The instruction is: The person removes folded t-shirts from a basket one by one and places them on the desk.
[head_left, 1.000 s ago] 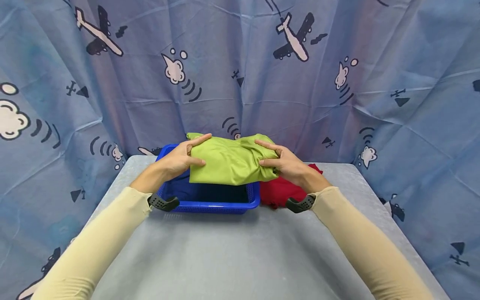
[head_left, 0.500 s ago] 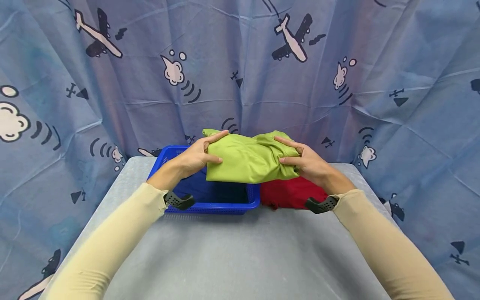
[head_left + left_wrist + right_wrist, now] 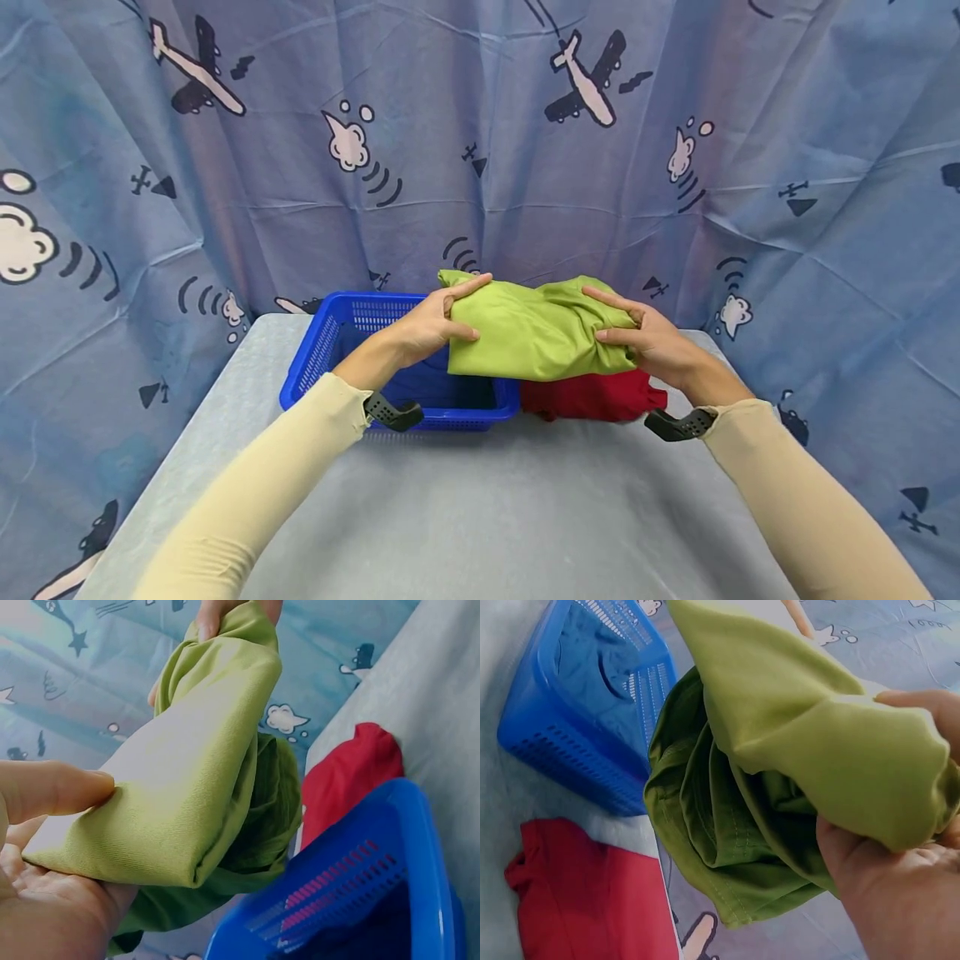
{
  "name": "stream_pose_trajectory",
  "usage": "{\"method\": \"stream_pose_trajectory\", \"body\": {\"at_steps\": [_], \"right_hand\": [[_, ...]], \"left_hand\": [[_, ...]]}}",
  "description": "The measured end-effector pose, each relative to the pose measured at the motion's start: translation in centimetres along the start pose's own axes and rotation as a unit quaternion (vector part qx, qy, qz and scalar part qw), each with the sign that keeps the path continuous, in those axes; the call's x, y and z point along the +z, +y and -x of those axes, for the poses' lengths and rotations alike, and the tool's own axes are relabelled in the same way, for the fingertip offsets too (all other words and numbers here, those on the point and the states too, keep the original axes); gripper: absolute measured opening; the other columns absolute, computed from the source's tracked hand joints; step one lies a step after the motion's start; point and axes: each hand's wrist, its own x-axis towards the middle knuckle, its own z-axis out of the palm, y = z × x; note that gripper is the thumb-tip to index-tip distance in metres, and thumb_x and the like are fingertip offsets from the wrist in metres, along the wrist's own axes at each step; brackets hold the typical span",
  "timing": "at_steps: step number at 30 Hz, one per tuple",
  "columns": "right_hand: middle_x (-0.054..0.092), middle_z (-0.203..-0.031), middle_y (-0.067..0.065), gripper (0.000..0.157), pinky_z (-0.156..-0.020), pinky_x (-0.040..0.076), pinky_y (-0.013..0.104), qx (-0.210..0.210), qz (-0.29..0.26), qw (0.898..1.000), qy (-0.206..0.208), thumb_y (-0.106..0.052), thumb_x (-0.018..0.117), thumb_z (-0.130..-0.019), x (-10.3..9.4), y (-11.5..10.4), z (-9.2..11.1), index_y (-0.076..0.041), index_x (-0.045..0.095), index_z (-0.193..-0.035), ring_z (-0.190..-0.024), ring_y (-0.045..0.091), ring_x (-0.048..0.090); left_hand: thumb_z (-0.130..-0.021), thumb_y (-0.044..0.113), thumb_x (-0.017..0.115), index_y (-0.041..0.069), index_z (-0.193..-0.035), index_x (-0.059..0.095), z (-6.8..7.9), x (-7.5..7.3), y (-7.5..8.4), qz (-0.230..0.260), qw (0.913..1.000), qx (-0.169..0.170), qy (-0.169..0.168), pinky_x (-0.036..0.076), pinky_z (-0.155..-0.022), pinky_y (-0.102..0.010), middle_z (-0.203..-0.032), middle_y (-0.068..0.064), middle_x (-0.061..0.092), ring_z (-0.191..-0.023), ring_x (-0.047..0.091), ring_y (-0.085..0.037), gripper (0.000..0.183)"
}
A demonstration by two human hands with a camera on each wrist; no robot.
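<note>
Readable text: none, all three views.
Curtain (image 3: pixel 517 225) print is pictures only: planes (image 3: pixel 588 85), puffy clouds (image 3: pixel 347 143), curved strokes (image 3: pixel 383 178), plus a star (image 3: pixel 78 643) in the left wrist view. Small dark marks (image 3: pixel 801 205) on it: can't tell what they are, don't read as letters or digits. Green cloth (image 3: pixel 536 333), red cloth (image 3: pixel 592 398), blue basket (image 3: pixel 420 413), black wrist straps (image 3: pixel 390 412): no legible label, brand or number on the sides showing.
</note>
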Motion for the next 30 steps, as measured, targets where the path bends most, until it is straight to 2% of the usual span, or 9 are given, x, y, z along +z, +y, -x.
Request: {"method": "stream_pose_trajectory", "body": {"at_steps": [9, 17, 23, 30], "right_hand": [[0.060, -0.133, -0.006, 0.071, -0.086, 0.060, 0.025, 0.005, 0.013, 1.000, -0.015, 0.005, 0.048, -0.103, -1.9, 0.3, 2.2, -0.020, 0.021, -0.163, -0.108, 0.005, 0.068], [0.060, -0.140, -0.009, 0.071, -0.088, 0.060, 0.026, -0.004, -0.004, 0.999, -0.039, 0.008, 0.042, -0.104, -3.5, 1.1, 4.2, -0.018, 0.016, -0.164, -0.115, 0.006, 0.067], [0.060, -0.143, -0.010, 0.070, -0.088, 0.060, 0.027, -0.003, 0.000, 0.999, -0.044, 0.009, 0.040, -0.104, -4.6, 1.4, 5.7, -0.019, 0.016, -0.164, -0.117, 0.007, 0.067], [0.059, -0.145, -0.010, 0.070, -0.089, 0.059, 0.027, -0.011, -0.004, 0.999, -0.044, 0.011, 0.038, -0.103, -5.6, 1.2, 6.9, -0.020, 0.019, -0.164, -0.120, 0.007, 0.066]], "left_hand": [[-0.088, -0.021, 0.054, 0.024, -0.162, 0.025, -1.0, 2.1, -0.4, 0.017, 0.9997, -0.003, -0.017, 0.056, -0.088, -0.024, -0.154, -0.018, 0.047, -0.108, 0.064, -0.009, 0.091], [-0.087, -0.021, 0.057, 0.026, -0.161, 0.028, -2.1, 4.2, -1.4, 0.003, 0.9997, -0.010, -0.023, 0.056, -0.088, -0.025, -0.151, -0.015, 0.050, -0.108, 0.064, -0.012, 0.093], [-0.086, -0.021, 0.056, 0.027, -0.161, 0.028, -2.9, 5.6, -1.9, 0.000, 0.9993, -0.016, -0.033, 0.056, -0.088, -0.025, -0.150, -0.013, 0.052, -0.110, 0.064, -0.013, 0.094], [-0.087, -0.021, 0.057, 0.029, -0.161, 0.028, -3.8, 6.8, -1.9, -0.013, 0.9990, -0.025, -0.036, 0.055, -0.094, -0.027, -0.155, -0.007, 0.047, -0.120, 0.061, -0.017, 0.093]]}}
